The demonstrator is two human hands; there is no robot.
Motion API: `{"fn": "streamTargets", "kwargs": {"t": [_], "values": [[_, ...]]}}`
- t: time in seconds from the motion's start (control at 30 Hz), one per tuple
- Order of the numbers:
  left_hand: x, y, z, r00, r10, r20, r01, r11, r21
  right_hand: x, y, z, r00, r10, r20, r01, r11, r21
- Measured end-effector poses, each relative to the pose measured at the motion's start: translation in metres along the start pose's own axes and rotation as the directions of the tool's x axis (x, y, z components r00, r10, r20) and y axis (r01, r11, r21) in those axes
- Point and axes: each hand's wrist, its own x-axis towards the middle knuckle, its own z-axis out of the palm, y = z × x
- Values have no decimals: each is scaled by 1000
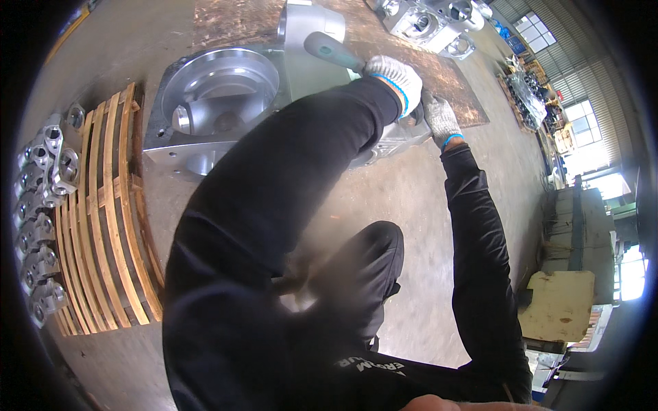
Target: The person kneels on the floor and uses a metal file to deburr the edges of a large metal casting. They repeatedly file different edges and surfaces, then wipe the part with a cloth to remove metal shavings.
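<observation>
My left hand, in a white knit glove with a blue cuff band, is closed around a tool with a rounded grey-green handle. The handle points to the far left; the tool's other end is hidden. Close by on the right, my gloved right hand has its fingers curled at the side of a metal casting, and what they hold is hidden. Part of this silvery casting shows below the hands; my left sleeve covers much of it. To the left lies a machined block with a large round bore.
A brown worn board lies beneath the castings, with another casting at the far right. Slatted wooden pallets and several stacked castings stand left. At right are a pale yellow panel and distant parts.
</observation>
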Motion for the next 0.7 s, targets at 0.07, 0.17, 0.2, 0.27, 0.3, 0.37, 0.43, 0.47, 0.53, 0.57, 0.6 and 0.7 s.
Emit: {"fn": "streamTargets", "kwargs": {"t": [0.07, 0.17, 0.2, 0.27, 0.3, 0.37, 0.43, 0.47, 0.53, 0.57, 0.6, 0.7], "values": [[-5, 2, -3, 1000, 7, -16, -7, 1000, -22, 0, -1, 1, 995, 99, 7, -99, 986, 132], [-8, 6, -6, 997, 74, -20, -74, 997, 4, -1, -6, -2, 968, 241, 68, -249, 948, 197], [-9, 6, -6, 993, 121, -2, -120, 992, 38, -1, -8, -4, 976, 208, 63, -216, 953, 214], [-10, 4, -6, 990, 138, 17, -139, 988, 64, -3, -14, -9, 985, 168, 37, -172, 964, 203], [-11, 2, -5, 990, 143, 17, -144, 986, 85, -3, -16, -12, 987, 159, 30, -162, 974, 161], [-12, -3, -5, 979, 202, -43, -196, 975, 102, -2, -19, -14, 985, 170, 31, -172, 967, 188], [-11, -7, -7, 957, 272, -98, -262, 960, 103, -1, -19, -14, 978, 195, 75, -203, 970, 131], [-10, -8, -9, 954, 284, -96, -270, 954, 129, 0, -18, -13, 973, 210, 96, -223, 961, 161], [-8, -7, -14, 941, 330, -77, -315, 936, 156, 1, -13, -10, 956, 266, 124, -287, 934, 211], [-8, -6, -16, 940, 334, -67, -319, 932, 172, 2, -10, -9, 950, 284, 131, -307, 923, 230], [-8, -4, -19, 939, 340, -55, -326, 928, 180, 1, -7, -7, 953, 279, 123, -301, 923, 240], [-14, 4, -21, 930, 366, -20, -354, 912, 208, 2, 0, -4, 994, 71, 77, -72, 997, 8]]}}
